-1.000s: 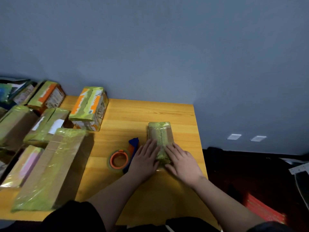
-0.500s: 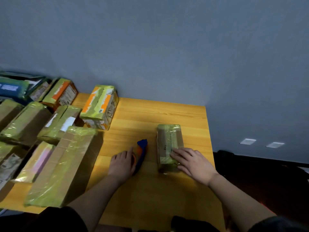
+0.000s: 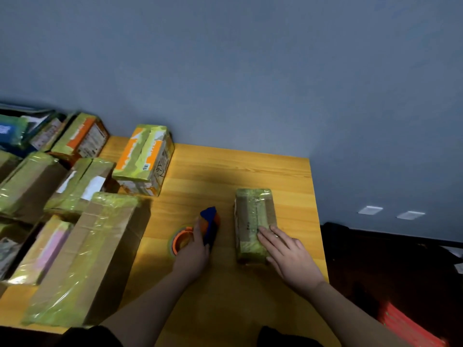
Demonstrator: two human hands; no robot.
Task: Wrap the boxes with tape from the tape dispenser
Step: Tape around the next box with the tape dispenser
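Left hand: the left hand [image 3: 193,256] is gripping the tape dispenser [image 3: 200,229], fingers curled round its blue and orange handle, low in the middle of the frame.
Right hand: the right hand [image 3: 288,254] is lying flat, fingers straight, on the near end of the small box [image 3: 253,211].
Small box: sitting taped on the table [image 3: 225,176], just right of the dispenser.
Other boxes: a wrapped pile [image 3: 75,196] is filling the left of the frame.

Dim, soft picture; wide-angle bending at edges; shadowed foreground.
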